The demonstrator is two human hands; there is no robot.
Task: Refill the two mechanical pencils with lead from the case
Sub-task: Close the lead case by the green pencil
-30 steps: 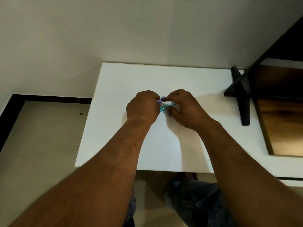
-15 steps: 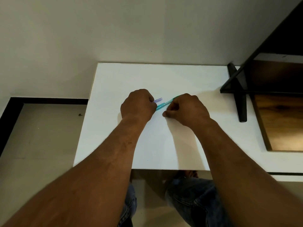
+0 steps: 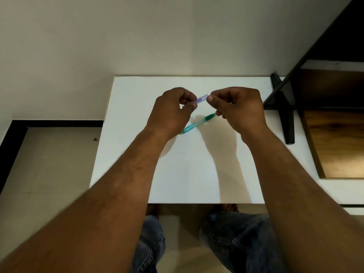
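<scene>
My left hand (image 3: 173,109) is raised a little above the white table (image 3: 197,174) and grips a translucent purple mechanical pencil (image 3: 201,99). Only a short purple stretch shows between my hands. The rest is hidden in my fist. My right hand (image 3: 236,109) pinches the pencil's right end between thumb and forefinger. A green mechanical pencil (image 3: 199,123) lies slanted on the table under my hands, its upper end close to my right hand's lower fingers. No lead case is visible.
A black shelf frame (image 3: 285,107) with a wooden board (image 3: 338,144) stands on the table's right side. The wall runs along the far edge. The table's left edge drops to the floor (image 3: 49,164). My knees in jeans (image 3: 236,243) show below the near edge.
Both hands have lifted off the table and moved apart. The green pencil now lies alone on the table, and the purple pencil is held between my hands.
</scene>
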